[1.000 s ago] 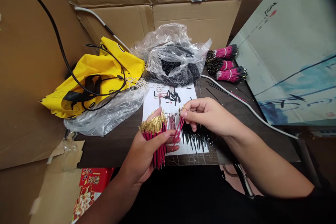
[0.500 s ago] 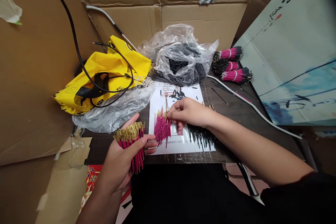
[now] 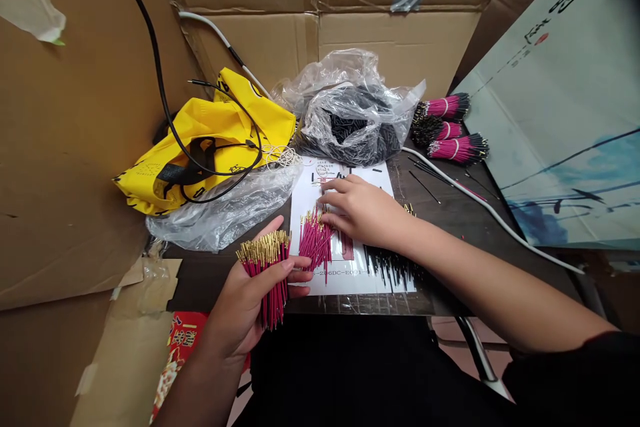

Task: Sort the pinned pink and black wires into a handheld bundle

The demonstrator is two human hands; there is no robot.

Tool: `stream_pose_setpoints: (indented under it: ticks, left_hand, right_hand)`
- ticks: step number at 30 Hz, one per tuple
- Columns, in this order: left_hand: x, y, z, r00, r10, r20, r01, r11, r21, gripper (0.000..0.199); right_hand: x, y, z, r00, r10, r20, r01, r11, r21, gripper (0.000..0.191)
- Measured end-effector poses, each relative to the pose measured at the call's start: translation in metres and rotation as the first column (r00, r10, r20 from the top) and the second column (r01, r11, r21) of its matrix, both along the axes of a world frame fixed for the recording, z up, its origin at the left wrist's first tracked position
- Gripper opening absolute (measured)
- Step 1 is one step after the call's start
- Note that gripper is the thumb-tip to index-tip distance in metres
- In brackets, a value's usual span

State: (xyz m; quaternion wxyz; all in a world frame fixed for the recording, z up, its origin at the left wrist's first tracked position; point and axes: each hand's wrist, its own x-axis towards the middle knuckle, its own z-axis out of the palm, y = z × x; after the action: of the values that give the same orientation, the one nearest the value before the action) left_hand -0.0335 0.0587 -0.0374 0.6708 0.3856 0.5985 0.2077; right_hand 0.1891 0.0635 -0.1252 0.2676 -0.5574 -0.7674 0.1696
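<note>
A thick bundle of magenta wires with gold tips (image 3: pixel 273 280) is gripped in my left hand (image 3: pixel 250 297), between thumb and palm. My right hand (image 3: pixel 367 213) hovers palm down over a printed sheet (image 3: pixel 300 180), its fingers apart beside the gold ends of a loose magenta wire pile (image 3: pixel 315 243). Nothing shows between its fingers. Black wires with gold tips (image 3: pixel 393 267) lie under my right forearm. Small black tubes (image 3: pixel 341 175) are scattered on the sheet above my right hand, partly hidden by it.
Behind the sheet stands a clear plastic bag of black tubes (image 3: pixel 355 123). A yellow bag (image 3: pixel 200 133) with a black cable lies left. Tied wire bundles (image 3: pixel 457 148) and a white cable (image 3: pixel 510 220) are at the right, before a pale printed board (image 3: pixel 570 120).
My right hand has opened from a pinch and spread its fingers farther up over the sheet. The whole view has shifted slightly, with things appearing farther right.
</note>
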Motion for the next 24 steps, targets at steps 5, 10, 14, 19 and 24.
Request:
stream_pose_setpoints:
  ticks: [5, 10, 14, 19, 24]
  left_hand:
    - [-0.007, 0.002, -0.007, 0.999, 0.003, -0.047, -0.002, 1.0, 0.01, 0.093]
    - [-0.005, -0.001, -0.008, 0.996, 0.047, -0.074, -0.043, 0.998, 0.053, 0.097]
    - [-0.004, -0.003, -0.009, 0.996, 0.064, -0.061, -0.06, 0.996, 0.065, 0.096]
    - [-0.008, -0.001, -0.01, 0.995, 0.071, -0.074, -0.065, 0.995, 0.078, 0.096]
    - [-0.009, 0.001, -0.008, 0.997, 0.05, -0.058, -0.045, 0.995, 0.088, 0.092]
  right_hand:
    - [-0.002, -0.002, -0.007, 0.987, 0.146, 0.06, -0.149, 0.988, 0.046, 0.044]
    - [-0.005, -0.007, -0.013, 0.986, 0.161, 0.051, -0.166, 0.977, 0.135, 0.037]
    - [0.003, -0.01, -0.014, 0.982, 0.188, -0.015, -0.182, 0.964, 0.192, 0.036]
    - [0.016, -0.013, -0.011, 0.943, 0.324, 0.079, -0.334, 0.914, 0.229, 0.031]
    - [0.015, -0.012, -0.012, 0.908, 0.301, 0.292, -0.376, 0.893, 0.248, 0.028]
